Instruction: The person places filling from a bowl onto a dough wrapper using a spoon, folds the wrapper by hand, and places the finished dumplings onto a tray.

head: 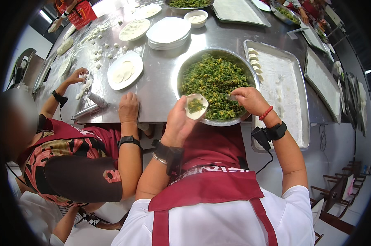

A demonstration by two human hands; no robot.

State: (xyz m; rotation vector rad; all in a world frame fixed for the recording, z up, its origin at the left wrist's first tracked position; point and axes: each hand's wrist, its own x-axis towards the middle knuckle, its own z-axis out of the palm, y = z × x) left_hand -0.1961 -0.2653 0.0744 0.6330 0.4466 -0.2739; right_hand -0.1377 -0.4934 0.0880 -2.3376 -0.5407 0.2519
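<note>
In my left hand (177, 123) lies a round dough wrapper (193, 114), cupped over the near rim of a metal bowl. A small mound of chopped green and yellow filling (195, 105) rests on it. My right hand (250, 100) grips a small metal utensil (231, 97) whose tip reaches into the filling; its full shape is hidden. The large steel bowl (180, 66) holds plenty of the same green and yellow mix. To its right, a metal tray (284, 92) dusted with flour carries a short row of folded dumplings (253, 62) along its left side.
A white plate (134, 63) holds several flat wrappers. Stacked white plates (168, 30) and a small white bowl (196, 18) stand behind. At left, a co-worker's hand (77, 76) touches dough pieces near a rolling pin (88, 111). More trays (322, 83) lie right.
</note>
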